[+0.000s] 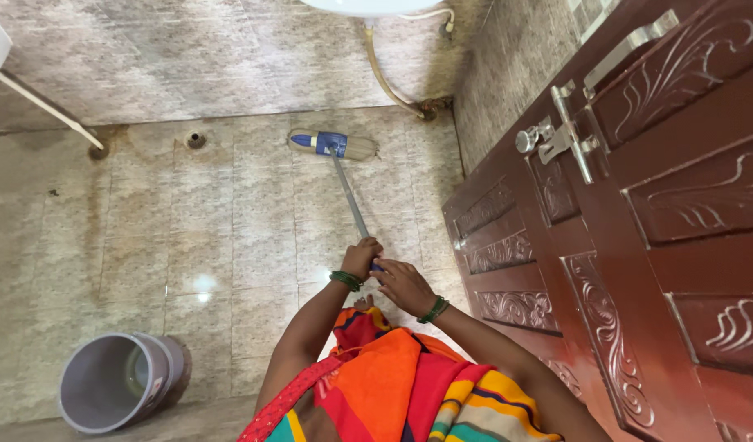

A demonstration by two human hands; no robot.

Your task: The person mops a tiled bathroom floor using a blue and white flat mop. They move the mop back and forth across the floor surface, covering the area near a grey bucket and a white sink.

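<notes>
Tiled floor [229, 245], beige and mottled, with stained wall tiles at the far side and a small round drain [195, 140] near the wall. Carved dark-red door [638, 245] along the right, metal latch [560, 135] on it.

Mop [334, 145]: flat head with blue clamp lies on the floor near the far wall, well ahead of the person. Metal handle [349, 192] runs from the head back to the hands, long axis near straight away from the body, tilted slightly left at the far end.

Left hand [361, 258]: closed around the handle, the farther grip, nearer the head. Right hand [402, 284]: closed on the handle's near end, touching the left hand. Green bangles on both wrists.

Grey bucket [114, 381]: lower left, tipped towards the camera, well apart from the mop. No labels or signs legible; a white fixture [368, 6] with a hose at the top edge.
</notes>
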